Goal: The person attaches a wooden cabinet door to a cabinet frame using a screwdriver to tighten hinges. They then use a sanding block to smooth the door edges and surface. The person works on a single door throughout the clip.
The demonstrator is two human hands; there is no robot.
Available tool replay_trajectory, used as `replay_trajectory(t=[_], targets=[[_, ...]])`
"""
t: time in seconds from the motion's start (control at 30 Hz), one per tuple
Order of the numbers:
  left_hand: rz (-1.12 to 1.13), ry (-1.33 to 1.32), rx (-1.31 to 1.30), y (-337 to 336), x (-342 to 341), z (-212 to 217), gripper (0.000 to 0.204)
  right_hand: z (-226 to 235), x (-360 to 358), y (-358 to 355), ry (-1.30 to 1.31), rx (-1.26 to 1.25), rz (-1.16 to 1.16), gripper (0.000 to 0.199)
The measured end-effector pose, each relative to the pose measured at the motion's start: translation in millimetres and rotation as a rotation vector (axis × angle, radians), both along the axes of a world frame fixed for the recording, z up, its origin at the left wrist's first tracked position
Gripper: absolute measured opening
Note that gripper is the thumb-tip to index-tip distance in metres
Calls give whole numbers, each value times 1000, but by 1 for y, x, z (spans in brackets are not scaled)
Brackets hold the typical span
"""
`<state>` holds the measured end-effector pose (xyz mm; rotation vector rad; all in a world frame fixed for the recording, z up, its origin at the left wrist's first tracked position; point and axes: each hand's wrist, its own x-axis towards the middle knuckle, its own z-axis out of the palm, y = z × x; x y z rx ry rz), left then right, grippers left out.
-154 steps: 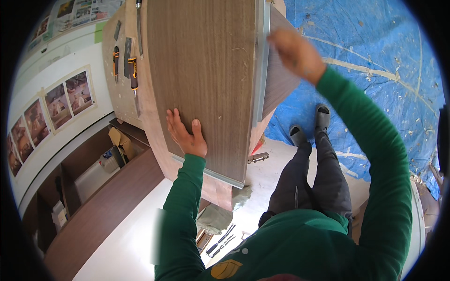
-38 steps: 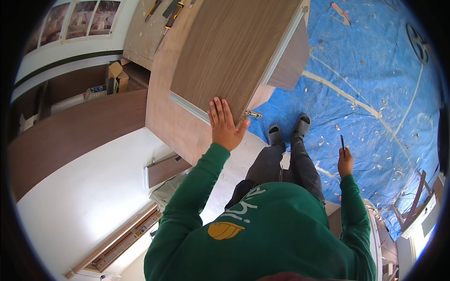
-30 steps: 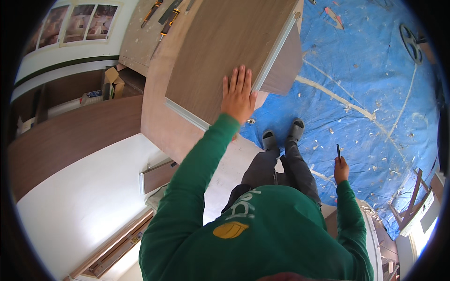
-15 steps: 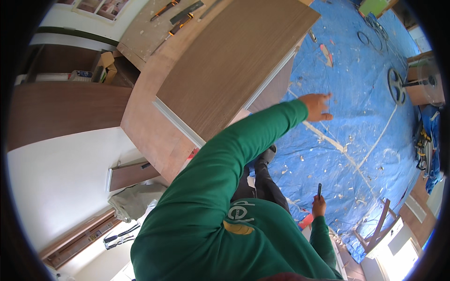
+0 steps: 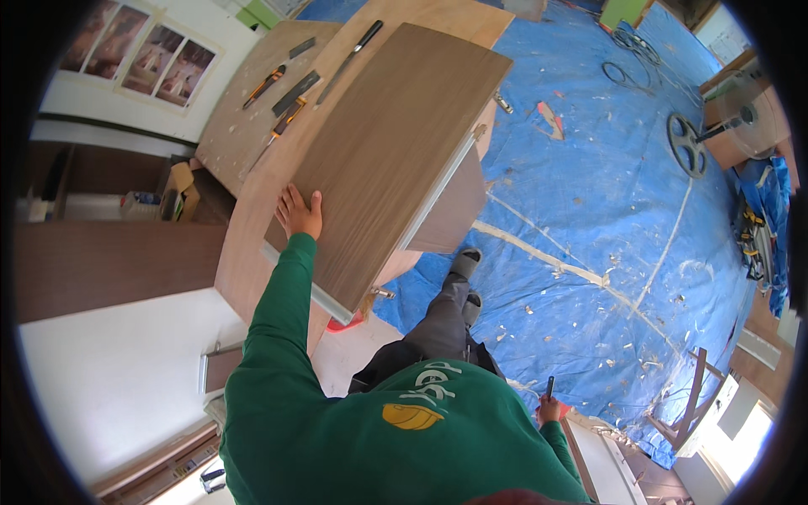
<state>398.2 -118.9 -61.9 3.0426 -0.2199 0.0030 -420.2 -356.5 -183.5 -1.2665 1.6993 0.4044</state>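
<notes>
A brown wood-grain panel (image 5: 396,143) with a pale trim strip along its edges lies on the workbench in front of me. My left hand (image 5: 299,212) rests flat on its near left corner, fingers spread. Low on the right, away from the panel, my right hand (image 5: 549,411) is closed around a slim dark tool (image 5: 550,386). The tool points upward; its exact kind is too small to make out. Beyond my left hand lie an orange-and-black screwdriver (image 5: 286,120), another orange-handled tool (image 5: 266,86), a dark flat bar (image 5: 295,93) and a long file-like tool with a black handle (image 5: 364,40).
Blue tarp (image 5: 581,194) covers the floor to the right, with scraps and pale tape lines on it. A dark wheel-shaped part (image 5: 687,145), coiled cable (image 5: 631,55) and a wooden frame (image 5: 694,400) stand around it. Brown shelving (image 5: 118,269) is at my left.
My left hand has swung left from over the tarp and come down on the panel. My right hand still holds the slim tool. The view has shifted, showing more of the bench.
</notes>
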Motion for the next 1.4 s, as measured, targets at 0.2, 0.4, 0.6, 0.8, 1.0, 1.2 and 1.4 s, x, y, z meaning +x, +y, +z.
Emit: replay_trajectory(t=[0.2, 0.4, 0.6, 0.8, 1.0, 1.2, 1.4], targets=[[-515, -112, 92, -193, 26, -2, 86, 38, 33, -41, -68, -22, -147, 30], [-1219, 208, -168, -394, -68, 3, 78, 63, 115, -87, -129, -45, -188, 26], [-1461, 226, -587, -417, -70, -9, 72, 94, 221, -119, -312, -47, -208, 19], [-942, -183, -358, -390, 92, 0, 72, 94, 371, -148, -576, -223, 131, 19], [-907, -82, -113, -396, 100, -4, 73, 110, 546, -190, -904, -426, 332, 21], [-933, -66, -144, -395, 103, -6, 69, 101, 627, -197, -1066, 180, 148, 34], [-972, -77, -160, -396, 109, -5, 65, 79, 641, -216, -1197, 206, -61, 35]])
